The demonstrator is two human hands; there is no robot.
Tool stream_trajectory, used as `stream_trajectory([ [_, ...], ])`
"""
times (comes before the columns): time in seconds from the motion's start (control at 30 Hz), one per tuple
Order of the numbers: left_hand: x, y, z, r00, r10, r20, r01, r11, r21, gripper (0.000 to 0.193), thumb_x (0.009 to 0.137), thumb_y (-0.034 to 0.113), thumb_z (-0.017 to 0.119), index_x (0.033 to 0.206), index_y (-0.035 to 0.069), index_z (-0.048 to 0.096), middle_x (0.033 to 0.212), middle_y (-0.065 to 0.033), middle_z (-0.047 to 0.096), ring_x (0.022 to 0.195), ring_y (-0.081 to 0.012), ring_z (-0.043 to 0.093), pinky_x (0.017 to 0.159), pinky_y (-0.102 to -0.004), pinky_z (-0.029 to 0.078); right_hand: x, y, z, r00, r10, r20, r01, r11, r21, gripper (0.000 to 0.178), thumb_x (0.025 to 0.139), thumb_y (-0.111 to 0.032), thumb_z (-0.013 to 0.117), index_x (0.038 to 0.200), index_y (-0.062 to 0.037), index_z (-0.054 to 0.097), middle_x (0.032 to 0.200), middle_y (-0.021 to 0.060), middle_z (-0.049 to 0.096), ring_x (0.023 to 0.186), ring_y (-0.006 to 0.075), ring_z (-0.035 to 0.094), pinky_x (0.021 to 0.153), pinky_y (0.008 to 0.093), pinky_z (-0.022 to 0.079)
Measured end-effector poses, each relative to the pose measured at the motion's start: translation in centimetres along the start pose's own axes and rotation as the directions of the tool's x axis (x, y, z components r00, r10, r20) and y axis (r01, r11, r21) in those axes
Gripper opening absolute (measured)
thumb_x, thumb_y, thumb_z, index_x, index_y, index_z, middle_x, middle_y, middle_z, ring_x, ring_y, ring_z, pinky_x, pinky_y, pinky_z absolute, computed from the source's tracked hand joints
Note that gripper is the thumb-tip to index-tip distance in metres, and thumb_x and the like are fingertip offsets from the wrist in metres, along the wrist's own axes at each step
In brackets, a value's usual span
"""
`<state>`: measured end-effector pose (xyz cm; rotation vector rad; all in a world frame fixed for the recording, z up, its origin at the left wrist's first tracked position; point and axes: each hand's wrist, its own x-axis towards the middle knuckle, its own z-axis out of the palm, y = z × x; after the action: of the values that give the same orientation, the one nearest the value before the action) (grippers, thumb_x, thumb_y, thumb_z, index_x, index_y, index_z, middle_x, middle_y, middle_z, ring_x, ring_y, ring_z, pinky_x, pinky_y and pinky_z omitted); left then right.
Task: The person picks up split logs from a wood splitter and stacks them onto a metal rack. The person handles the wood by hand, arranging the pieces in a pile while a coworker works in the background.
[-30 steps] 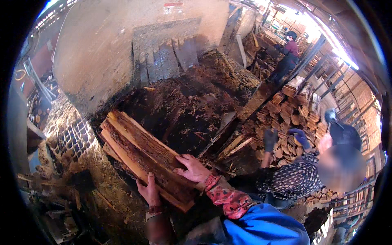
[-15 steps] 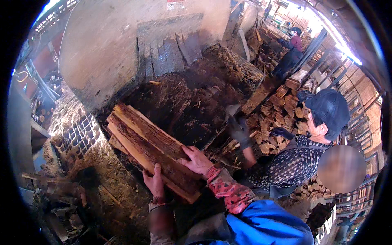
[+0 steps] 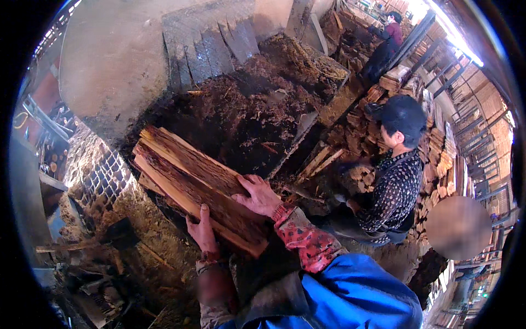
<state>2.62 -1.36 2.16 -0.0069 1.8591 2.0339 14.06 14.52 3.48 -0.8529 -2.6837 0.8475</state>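
A stack of rough, bark-edged wooden boards (image 3: 192,183) lies slanting in front of me, its near end close to my body. My left hand (image 3: 203,233) grips the left edge, thumb on top and the other fingers partly hidden along the side. Across the upper face near the right edge rests my right hand (image 3: 257,196), its fingers bent against the wood. Both hands are bare and closed on the boards. What supports the stack underneath is mostly hidden.
Dark bark and sawdust (image 3: 235,109) heap beyond the boards, below a panel with slit flaps (image 3: 208,55). At the right a co-worker in a dotted shirt (image 3: 397,186) bends beside piled split wood (image 3: 350,131). Metal mesh (image 3: 112,175) lies left. Another person (image 3: 386,44) stands far back.
The co-worker has turned and drawn the gloved arms back from the bark heap toward the body. My hands keep their hold on the boards; the view has shifted slightly.
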Motion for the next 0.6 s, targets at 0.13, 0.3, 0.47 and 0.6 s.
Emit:
stream_trajectory([
  [0.13, 0.2, -0.3, -0.1, 1.000, -0.016, 0.010, 0.016, 1.000, 0.001, 0.069, 0.078, 0.031, 0.076, 0.122, -0.011, 0.044, 0.112, -0.0141, 0.058, 0.094, -0.0194, 0.054, 0.082, -0.0313, 0.046, -0.2, -0.3, -0.4, 1.000, 0.012, 0.012, -0.012, 1.000, 0.003, 0.066, 0.084, -0.044, 0.060, 0.132, -0.0034, 0.044, 0.127, 0.0175, 0.045, 0.119, 0.0355, 0.042, 0.099, 0.0467, 0.035],
  [0.3, 0.2, 0.2, -0.3, 0.998, -0.028, 0.057, 0.026, 0.999, 0.033, 0.075, 0.081, 0.036, 0.073, 0.128, -0.011, 0.037, 0.113, -0.0134, 0.057, 0.095, -0.0198, 0.053, 0.081, -0.0345, 0.045, -0.3, 0.2, 0.0, 0.994, -0.078, -0.081, 0.077, 0.997, -0.009, 0.065, 0.084, -0.052, 0.056, 0.129, -0.0060, 0.046, 0.116, 0.0171, 0.048, 0.111, 0.0352, 0.045, 0.090, 0.0500, 0.038],
  [0.47, -0.2, 0.5, -0.1, 0.999, -0.044, -0.007, 0.045, 0.998, 0.051, 0.070, 0.080, 0.029, 0.075, 0.125, -0.011, 0.039, 0.114, -0.0142, 0.054, 0.092, -0.0185, 0.053, 0.081, -0.0313, 0.047, -0.2, 0.1, 0.0, 0.995, -0.067, -0.075, 0.067, 0.998, 0.001, 0.064, 0.084, -0.050, 0.056, 0.128, -0.0063, 0.046, 0.117, 0.0176, 0.047, 0.112, 0.0361, 0.044, 0.092, 0.0503, 0.036],
  [0.6, 0.1, 0.4, -0.1, 0.999, -0.053, -0.015, 0.054, 0.994, 0.099, 0.072, 0.080, 0.030, 0.075, 0.126, -0.011, 0.038, 0.114, -0.0148, 0.054, 0.093, -0.0189, 0.053, 0.080, -0.0313, 0.047, -0.2, 0.1, -0.1, 0.994, -0.073, -0.086, 0.074, 0.997, 0.011, 0.064, 0.083, -0.050, 0.057, 0.128, -0.0061, 0.046, 0.117, 0.0179, 0.047, 0.113, 0.0363, 0.043, 0.094, 0.0500, 0.035],
])
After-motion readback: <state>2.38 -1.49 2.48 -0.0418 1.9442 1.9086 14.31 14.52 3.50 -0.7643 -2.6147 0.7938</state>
